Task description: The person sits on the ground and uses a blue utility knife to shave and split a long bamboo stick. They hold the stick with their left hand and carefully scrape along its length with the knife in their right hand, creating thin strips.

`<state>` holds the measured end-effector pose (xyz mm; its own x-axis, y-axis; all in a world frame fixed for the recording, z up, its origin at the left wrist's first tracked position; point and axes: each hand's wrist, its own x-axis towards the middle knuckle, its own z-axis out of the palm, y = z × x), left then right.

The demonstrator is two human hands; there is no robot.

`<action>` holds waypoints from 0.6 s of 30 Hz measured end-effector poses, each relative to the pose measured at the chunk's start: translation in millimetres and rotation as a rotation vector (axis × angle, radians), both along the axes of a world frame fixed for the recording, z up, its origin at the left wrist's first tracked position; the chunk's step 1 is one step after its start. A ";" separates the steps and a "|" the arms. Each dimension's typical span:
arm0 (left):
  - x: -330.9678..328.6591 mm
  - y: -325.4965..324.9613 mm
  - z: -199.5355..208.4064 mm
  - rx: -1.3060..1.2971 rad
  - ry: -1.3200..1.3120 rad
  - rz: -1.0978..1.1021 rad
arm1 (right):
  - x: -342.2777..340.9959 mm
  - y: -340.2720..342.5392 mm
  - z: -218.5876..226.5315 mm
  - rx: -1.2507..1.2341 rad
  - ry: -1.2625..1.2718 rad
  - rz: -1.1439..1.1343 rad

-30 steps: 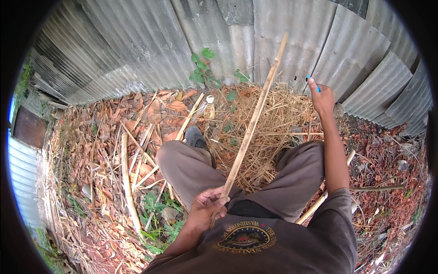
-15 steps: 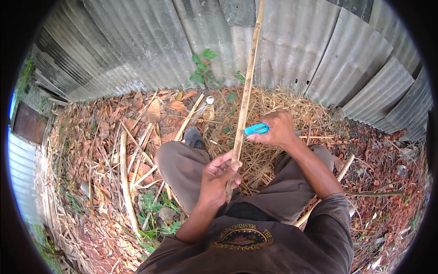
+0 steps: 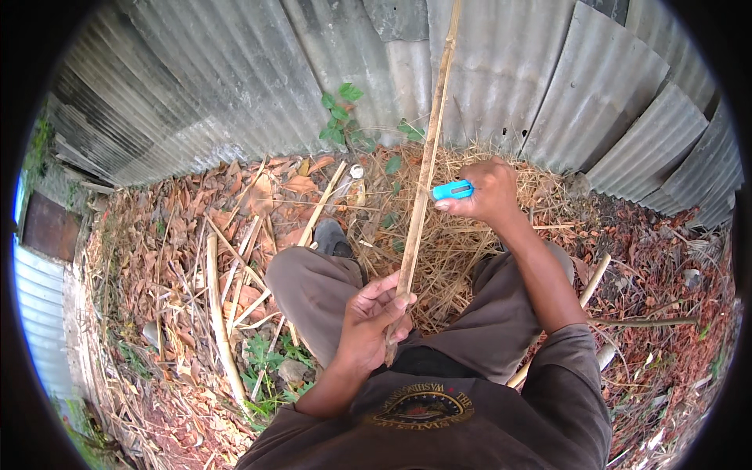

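A long, narrow bamboo strip (image 3: 424, 176) slants up from my lap, its far end running past the top of the picture. Around its lower part my left hand (image 3: 376, 315) is closed, with a short butt of the strip sticking out below the fist. My right hand (image 3: 490, 190) grips a bright blue utility knife (image 3: 452, 190), whose front end meets the right edge of the strip about midway along. The blade itself is too small to make out clearly.
A corrugated metal fence (image 3: 227, 86) stands close in front. Cut bamboo pieces (image 3: 218, 309) lie on dry leaves at the left, and another pole (image 3: 595, 280) lies by my right knee. Straw shavings (image 3: 446, 282) cover the ground between my legs, near a small green plant (image 3: 338, 113).
My right hand and the knife have moved farther up along the strip, away from me. The left hand has come slightly nearer my body, still holding the strip.
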<state>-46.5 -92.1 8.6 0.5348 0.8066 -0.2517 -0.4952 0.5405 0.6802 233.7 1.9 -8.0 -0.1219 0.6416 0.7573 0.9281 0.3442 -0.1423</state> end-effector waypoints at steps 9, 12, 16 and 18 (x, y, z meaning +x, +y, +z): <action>-16.7 -28.7 -0.8 -0.131 -0.113 -0.102 | 22.4 7.7 8.4 -0.058 0.109 -0.159; -21.9 -31.6 -7.2 -0.116 -0.122 -0.159 | 30.0 12.2 9.3 -0.102 0.271 -0.254; -37.7 -42.5 -8.8 -0.184 -0.086 -0.249 | 72.0 16.9 17.3 -0.175 0.436 -0.445; -46.1 -46.3 -14.5 -0.196 -0.086 -0.274 | 86.7 17.5 14.5 -0.188 0.464 -0.531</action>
<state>-92.6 -138.3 -5.9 0.7505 0.5713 -0.3321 -0.3647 0.7772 0.5128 320.5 19.4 6.5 0.5493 0.6490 0.5264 0.7926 -0.2050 -0.5743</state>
